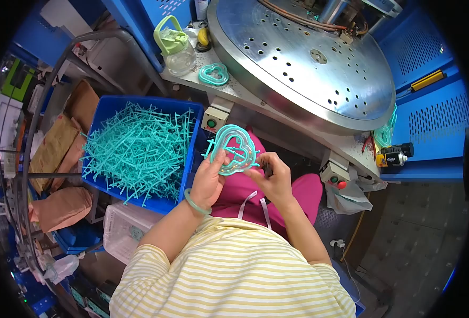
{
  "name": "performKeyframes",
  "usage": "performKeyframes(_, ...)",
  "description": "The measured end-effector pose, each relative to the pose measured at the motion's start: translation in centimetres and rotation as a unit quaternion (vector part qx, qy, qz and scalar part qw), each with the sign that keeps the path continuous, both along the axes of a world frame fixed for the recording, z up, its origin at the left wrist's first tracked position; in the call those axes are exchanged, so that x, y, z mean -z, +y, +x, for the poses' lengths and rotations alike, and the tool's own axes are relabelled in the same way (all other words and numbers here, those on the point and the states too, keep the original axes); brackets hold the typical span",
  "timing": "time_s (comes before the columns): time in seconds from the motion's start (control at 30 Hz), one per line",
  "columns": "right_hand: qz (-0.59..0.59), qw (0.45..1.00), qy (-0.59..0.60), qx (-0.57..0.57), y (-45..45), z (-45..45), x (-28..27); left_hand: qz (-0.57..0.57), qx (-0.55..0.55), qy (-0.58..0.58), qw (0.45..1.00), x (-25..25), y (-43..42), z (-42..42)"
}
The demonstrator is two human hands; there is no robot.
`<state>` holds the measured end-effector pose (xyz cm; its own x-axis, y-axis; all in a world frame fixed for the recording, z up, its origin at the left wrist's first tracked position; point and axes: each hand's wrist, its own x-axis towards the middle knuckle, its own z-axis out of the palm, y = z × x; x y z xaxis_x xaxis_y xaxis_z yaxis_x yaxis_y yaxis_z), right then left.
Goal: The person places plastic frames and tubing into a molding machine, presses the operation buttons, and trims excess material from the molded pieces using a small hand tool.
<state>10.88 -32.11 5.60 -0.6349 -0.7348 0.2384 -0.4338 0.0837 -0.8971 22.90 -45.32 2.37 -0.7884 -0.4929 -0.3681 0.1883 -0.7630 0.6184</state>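
Note:
In front of my lap I hold a teal, cloud-shaped moulded plastic frame (230, 168) with clear-looking inner rims and thin teal sticks across it. My left hand (209, 181) grips its lower left side, thumb on top. At its right edge my right hand (274, 177) is closed, with thumb and forefinger pinching by a thin stick end; the exact contact is partly hidden. To the left, a blue bin (196, 114) is heaped with thin teal plastic sticks (139, 148).
A large round metal turntable (308, 69) covers the bench ahead. Another teal frame (213, 74) lies beside a clear jug with a green lid (180, 53). Control boxes with a green button (211, 123) and a red button (342, 185) sit under the bench edge. A spray can (393, 155) lies right.

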Motion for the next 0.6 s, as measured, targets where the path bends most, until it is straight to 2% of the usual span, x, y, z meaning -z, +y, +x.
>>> performKeyframes(0.07, 0.059, 0.995, 0.043, 0.066, -0.9, 0.2, 0.4, -0.016, -0.009, -0.006, 1.0, -0.5, 0.1, 0.3)
performKeyframes(0.17, 0.086, 0.991, 0.102, 0.01, -1.9, -0.1, 1.7, -0.074, -0.036, -0.013, 0.996, -0.2, -0.3, 0.7)
performKeyframes(0.2, 0.058, 0.998, 0.032, -0.019, -2.4, 0.1, 2.0, -0.089, -0.054, -0.013, 0.994, -0.2, -0.5, 0.9)
performKeyframes(0.23, 0.056, 0.998, 0.033, -0.026, -3.1, 0.5, 2.1, -0.103, -0.073, -0.013, 0.992, -0.2, -0.8, 1.2)
performKeyframes(0.27, -0.031, 0.988, -0.137, -0.061, -3.7, 0.9, 2.2, -0.104, -0.081, -0.014, 0.991, -0.3, -1.1, 1.5)
performKeyframes(0.3, -0.116, 0.941, -0.302, -0.094, -4.4, 1.2, 2.3, -0.009, -0.078, -0.005, 0.997, -0.6, -1.6, 1.8)
performKeyframes(0.33, -0.119, 0.887, -0.44, -0.073, -4.8, 1.1, 1.1, 0.087, -0.076, 0.003, 0.993, -0.7, -2.0, 2.2)
performKeyframes(0.37, -0.16, 0.849, -0.5, -0.061, -5.3, 0.8, 0.6, 0.084, -0.085, 0.003, 0.993, -0.6, -2.5, 2.8)
performKeyframes(0.43, -0.134, 0.866, -0.481, -0.027, -6.3, 0.2, 0.2, 0.119, -0.11, 0.037, 0.986, -0.2, -3.9, 4.1)
performKeyframes(0.47, -0.105, 0.888, -0.446, -0.035, -6.6, 0.1, 0.9, 0.115, -0.113, 0.036, 0.986, -0.2, -4.3, 4.7)
performKeyframes(0.5, -0.104, 0.887, -0.447, -0.043, -7.3, 0.6, 1.2, 0.112, -0.121, 0.036, 0.986, -0.2, -4.8, 5.2)
performKeyframes(0.57, -0.052, 0.968, -0.234, -0.071, -8.9, 2.1, 0.5, 0.103, -0.142, 0.017, 0.984, -0.3, -5.3, 6.0)
performKeyframes(0.6, -0.001, 0.976, -0.199, -0.09, -9.5, 2.5, 1.0, 0.1, -0.15, 0.02, 0.983, -0.4, -5.6, 6.2)
